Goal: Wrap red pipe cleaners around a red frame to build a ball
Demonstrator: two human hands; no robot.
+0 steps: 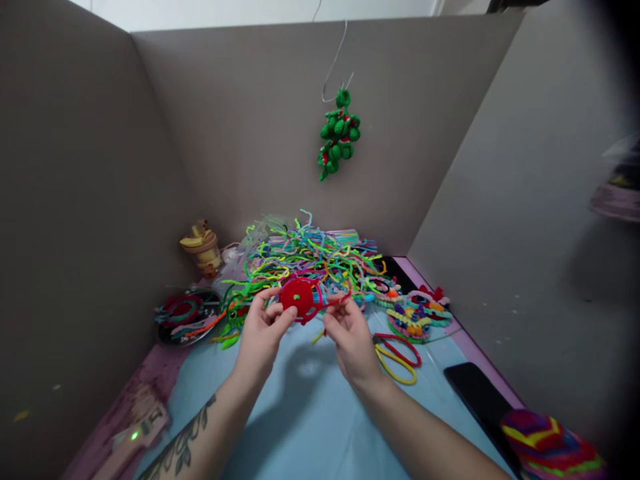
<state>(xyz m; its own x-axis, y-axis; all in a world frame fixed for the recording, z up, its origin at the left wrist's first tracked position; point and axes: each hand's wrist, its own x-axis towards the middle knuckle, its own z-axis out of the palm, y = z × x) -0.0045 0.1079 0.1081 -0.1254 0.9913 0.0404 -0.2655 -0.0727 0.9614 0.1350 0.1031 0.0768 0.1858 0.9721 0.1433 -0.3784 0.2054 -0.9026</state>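
Observation:
My left hand (pixel 265 327) is closed, thumb and fingers pinching a flat red disc (pixel 301 297) made of fuzzy pipe cleaner with a small green spot at its centre. Open red loops stand out along the disc's right side. My right hand (pixel 351 335) pinches a red pipe cleaner (pixel 339 300) that runs from the disc's right edge. Both hands are raised over the blue table cover (pixel 300 427). Beside my right hand lie scissors (pixel 400 359) with one red and one yellow handle.
Behind my hands spreads a heap of colourful pipe cleaners (pixel 310 257). A round dish (pixel 187 317) stands left, finished-looking pieces (pixel 417 313) right. A black phone (pixel 477 397) lies near the right wall, a pink device with a green light (pixel 143 427) lower left. A green ornament (pixel 340 133) hangs ahead.

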